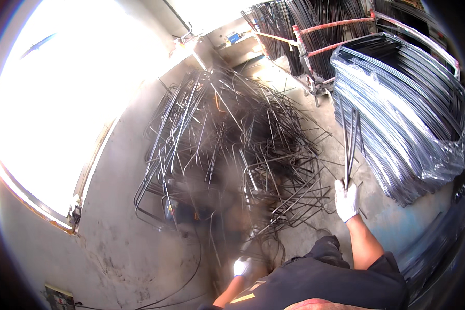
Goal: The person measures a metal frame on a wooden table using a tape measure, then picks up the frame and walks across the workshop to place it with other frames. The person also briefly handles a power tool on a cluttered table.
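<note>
Far left of my left fingers, bright opening [62,93], washed out. Grey wall [116,206] between it and the pile. Dark box [60,297] low on that side, well apart from my left fingers. Thin black cable [200,248] curves down just left of them.

Pile of bent metal rods [163,132] sits ahead of my left fingers, spreading both ways, big tangle, many with hooked or squared corners. Blue item [170,209] partly buried at its near left edge. Hazy blur over the pile's near middle.

Left hand [242,266], white glove, low at the pile's near end. Fingers look curled; cannot tell how far, or whether they have hold of anything.

Right hand [346,200], white glove, right of the pile. Fingers closed around the near ends of a few dark rods [347,150]; these run out beyond the fingers, fanning slightly.

Ahead of my right fingers, farther off: rack with red rails [336,24], upright dark rods [323,54] in it. Right of my right fingers, near: large stack of bent dark bars [367,113], partly covered in clear plastic [416,121].
</note>
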Demonstrator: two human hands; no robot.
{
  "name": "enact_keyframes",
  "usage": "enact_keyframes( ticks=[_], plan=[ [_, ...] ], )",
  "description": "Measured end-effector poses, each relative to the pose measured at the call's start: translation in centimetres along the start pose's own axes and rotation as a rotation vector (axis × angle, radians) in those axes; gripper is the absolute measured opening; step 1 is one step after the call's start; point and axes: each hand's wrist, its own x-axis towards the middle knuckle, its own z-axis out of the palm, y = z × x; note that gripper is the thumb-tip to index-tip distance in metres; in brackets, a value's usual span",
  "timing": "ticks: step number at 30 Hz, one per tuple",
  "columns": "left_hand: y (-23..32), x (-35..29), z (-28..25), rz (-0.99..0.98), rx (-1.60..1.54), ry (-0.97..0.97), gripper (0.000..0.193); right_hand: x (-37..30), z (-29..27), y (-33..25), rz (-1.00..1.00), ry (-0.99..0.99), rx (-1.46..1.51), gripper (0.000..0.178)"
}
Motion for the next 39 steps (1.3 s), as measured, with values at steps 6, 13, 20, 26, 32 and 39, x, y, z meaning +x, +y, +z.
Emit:
enact_keyframes(
  ticks=[6,13,20,26,32,39],
  plan=[
    [2.8,1.6,-0.1,-0.325,0.101,-0.013,0.038,9.7,5.7,-1.4,-0.086,-0.081,-0.128,0.028],
    [16.4,-1.1,1.2,-0.085,-0.072,0.078,0.048,22.7,11.9,5.5,0.008,-0.238,0.308,0.029],
    [19.2,-10.9,6.9,-0.617,-0.413,0.376,0.04,30.3,19.9,7.0,0.064,-0.396,-0.115,0.051],
    [17.1,-24.8,19.6,-1.407,-0.604,0.49,0.05,35.3,26.3,13.8,0.197,-0.496,-0.353,0.054],
    [19.2,-29.8,25.9,-1.585,-0.638,0.479,0.053,33.6,29.7,16.3,0.145,-0.688,-0.394,0.054],
    [19.5,-19.6,18.7,-1.201,-0.572,0.446,0.046,31.9,35.5,19.6,0.242,-0.895,-0.335,0.04]
  ],
)
